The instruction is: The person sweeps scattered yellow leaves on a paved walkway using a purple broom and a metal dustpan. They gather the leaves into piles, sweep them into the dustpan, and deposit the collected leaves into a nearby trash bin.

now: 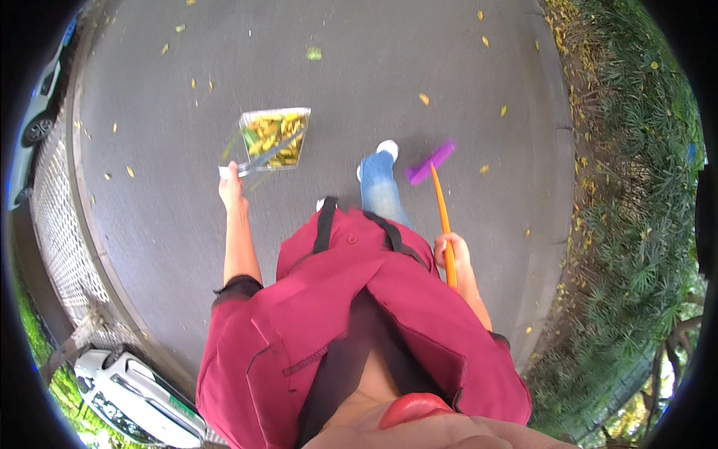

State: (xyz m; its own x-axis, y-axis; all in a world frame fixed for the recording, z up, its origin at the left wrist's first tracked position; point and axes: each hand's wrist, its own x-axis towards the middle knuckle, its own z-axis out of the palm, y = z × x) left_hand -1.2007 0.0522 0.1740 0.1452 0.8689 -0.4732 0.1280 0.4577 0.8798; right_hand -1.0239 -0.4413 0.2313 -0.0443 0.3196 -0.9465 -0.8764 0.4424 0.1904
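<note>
My left hand [231, 188] is closed around the pale end of a metal handle [272, 154]. Under that handle hangs or rests a dustpan [243, 120] with a light rim, filled with yellow and some green leaves [272, 134]; whether it touches the road cannot be told. At the right, my right hand [453, 251] grips the orange handle [441, 202] of a broom. Its purple head [430, 163] points ahead of me, to the right of my jeans-clad leg and white shoe.
Grey asphalt [348, 84] with scattered yellow leaves runs ahead. A curb [561, 129] and dense green plants [634, 224] line the right side. To the left lie another curb [92, 224], grid paving and parked cars [140, 398].
</note>
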